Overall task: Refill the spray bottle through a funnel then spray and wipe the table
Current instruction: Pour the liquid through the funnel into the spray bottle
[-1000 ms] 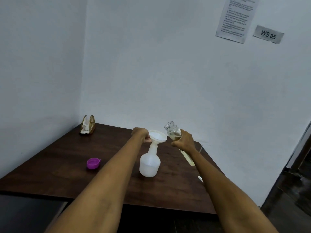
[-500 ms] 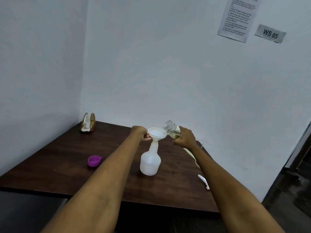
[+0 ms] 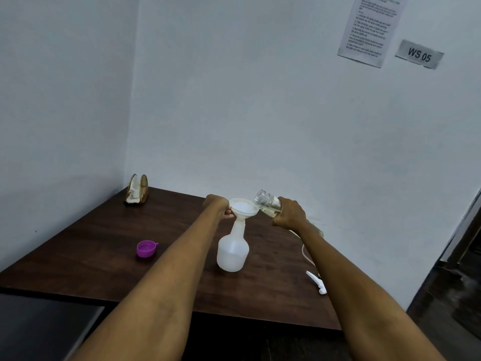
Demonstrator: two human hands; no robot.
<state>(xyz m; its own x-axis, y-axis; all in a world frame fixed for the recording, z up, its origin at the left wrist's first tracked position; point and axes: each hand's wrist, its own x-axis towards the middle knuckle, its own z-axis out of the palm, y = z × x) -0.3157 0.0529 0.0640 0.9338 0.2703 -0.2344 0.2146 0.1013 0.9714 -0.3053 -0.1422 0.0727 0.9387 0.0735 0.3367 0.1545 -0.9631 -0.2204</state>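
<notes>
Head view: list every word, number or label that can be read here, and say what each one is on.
"WS 05": on the small grey label stuck to the wall at upper right.
Printed sheet taped to the wall left of that label: several lines of text, too small and blurred to read.
Spray bottle, funnel, clear bottle and purple cap: no readable text.

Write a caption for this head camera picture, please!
Left hand steadies funnel on spray bottle; right hand tips clear bottle toward it.
</notes>
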